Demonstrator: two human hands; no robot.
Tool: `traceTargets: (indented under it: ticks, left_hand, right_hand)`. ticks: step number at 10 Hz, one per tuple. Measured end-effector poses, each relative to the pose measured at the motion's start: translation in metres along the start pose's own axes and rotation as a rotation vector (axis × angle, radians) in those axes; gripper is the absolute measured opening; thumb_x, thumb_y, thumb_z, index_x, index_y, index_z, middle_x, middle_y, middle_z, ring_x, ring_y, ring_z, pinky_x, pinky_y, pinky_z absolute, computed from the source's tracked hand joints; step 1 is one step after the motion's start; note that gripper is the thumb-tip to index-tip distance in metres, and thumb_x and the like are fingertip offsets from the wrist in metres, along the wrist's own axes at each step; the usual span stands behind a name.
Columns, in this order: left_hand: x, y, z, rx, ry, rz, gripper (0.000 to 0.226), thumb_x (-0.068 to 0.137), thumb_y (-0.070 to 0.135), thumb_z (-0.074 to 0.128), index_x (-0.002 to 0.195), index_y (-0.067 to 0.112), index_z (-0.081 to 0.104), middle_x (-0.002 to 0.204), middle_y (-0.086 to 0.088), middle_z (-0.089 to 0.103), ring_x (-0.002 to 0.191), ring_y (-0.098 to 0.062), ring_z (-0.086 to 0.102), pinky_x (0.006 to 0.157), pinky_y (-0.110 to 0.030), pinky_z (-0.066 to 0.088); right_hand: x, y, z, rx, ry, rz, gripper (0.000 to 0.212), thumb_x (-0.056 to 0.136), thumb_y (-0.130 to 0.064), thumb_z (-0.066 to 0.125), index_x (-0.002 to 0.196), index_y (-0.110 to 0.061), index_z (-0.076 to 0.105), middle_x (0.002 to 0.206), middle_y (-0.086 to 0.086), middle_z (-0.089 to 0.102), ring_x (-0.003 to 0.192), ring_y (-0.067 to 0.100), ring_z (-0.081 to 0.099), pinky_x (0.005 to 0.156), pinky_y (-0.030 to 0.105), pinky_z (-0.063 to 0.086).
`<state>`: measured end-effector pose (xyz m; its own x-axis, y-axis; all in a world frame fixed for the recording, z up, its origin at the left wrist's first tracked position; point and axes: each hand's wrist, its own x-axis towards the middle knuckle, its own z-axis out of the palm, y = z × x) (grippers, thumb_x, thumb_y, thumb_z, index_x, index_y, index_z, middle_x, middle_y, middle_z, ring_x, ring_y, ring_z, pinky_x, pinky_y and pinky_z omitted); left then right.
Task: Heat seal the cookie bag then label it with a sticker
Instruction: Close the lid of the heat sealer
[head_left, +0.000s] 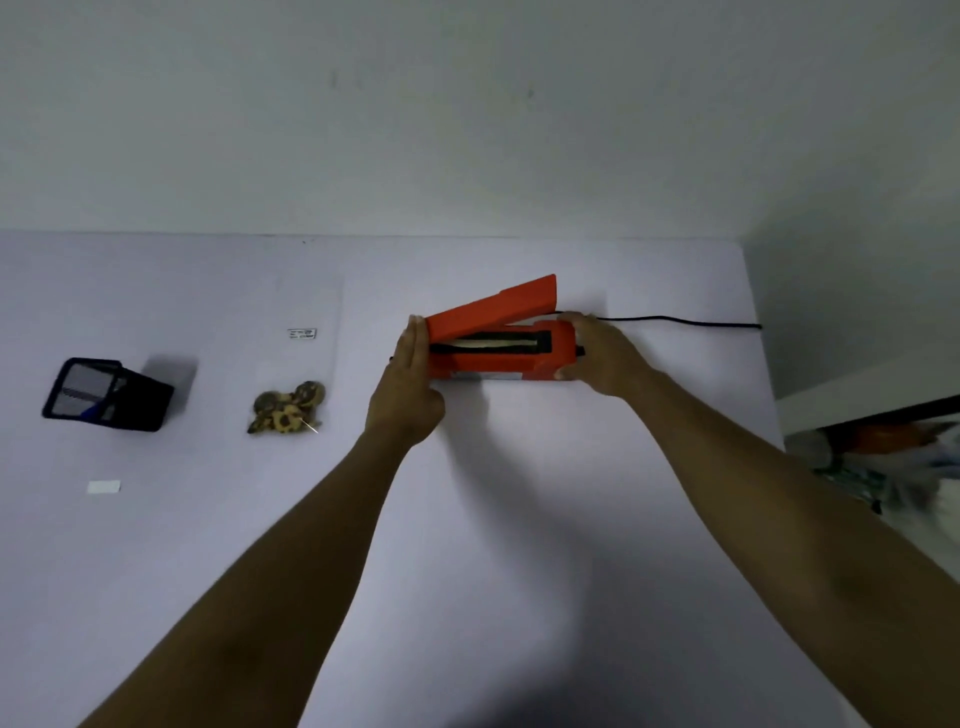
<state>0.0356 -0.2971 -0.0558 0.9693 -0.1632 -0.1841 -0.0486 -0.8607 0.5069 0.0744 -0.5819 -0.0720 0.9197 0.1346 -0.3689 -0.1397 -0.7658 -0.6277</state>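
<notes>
While both hands frame the sealer, nothing is yet in its mouth.
Sealer: orange heat sealer (498, 348) on the white table (519, 519), lid arm raised, pale sealing strip exposed between black pads.
Left hand: left hand (408, 384) flat against the sealer's left end, fingers straight and together, gripping nothing.
Right hand: right hand (597, 353) curled around the hinge end, fingers closed on the body.
Cookie bag: clear cookie bag (288, 408) lies well apart to the left, unsealed as far as I can judge.
Sticker: small printed label (302, 333) beyond the bag; white slip (104, 486) nearer the table edge.
Cord: black cord (675, 320) runs right from the hinge.
Risk, burn: if live, left fingertips sit near the strip.
Risk, snag: sliding the sealer could tug the cord.
Risk, seal: crumbs or cookies near the bag mouth would spoil the weld.
</notes>
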Motion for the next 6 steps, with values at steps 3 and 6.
traceTargets:
  ticks: [3, 6]
  left_hand:
    - [-0.004, 0.005, 0.003, 0.019, 0.028, 0.006, 0.096, 0.084, 0.005, 0.055, 0.153, 0.02, -0.011, 0.163, 0.004, -0.005, 0.15, -0.02, 0.013, 0.094, -0.041, 0.053]
    - [-0.065, 0.003, 0.007, -0.013, -0.034, -0.034, 0.086, 0.094, 0.023, 0.052, 0.152, 0.014, -0.011, 0.162, -0.002, -0.01, 0.151, -0.019, -0.001, 0.12, -0.041, 0.025]
  right_hand:
    - [-0.032, -0.007, 0.024, -0.159, 0.22, -0.024, 0.097, 0.086, -0.023, 0.071, 0.153, -0.01, 0.003, 0.161, 0.014, 0.013, 0.148, 0.029, 0.016, 0.119, 0.047, 0.024]
    - [-0.124, -0.032, 0.109, -0.087, 0.388, 0.116, 0.07, 0.101, -0.039, 0.039, 0.152, -0.005, 0.006, 0.162, 0.012, 0.007, 0.149, 0.024, 0.01, 0.12, 0.04, 0.024]
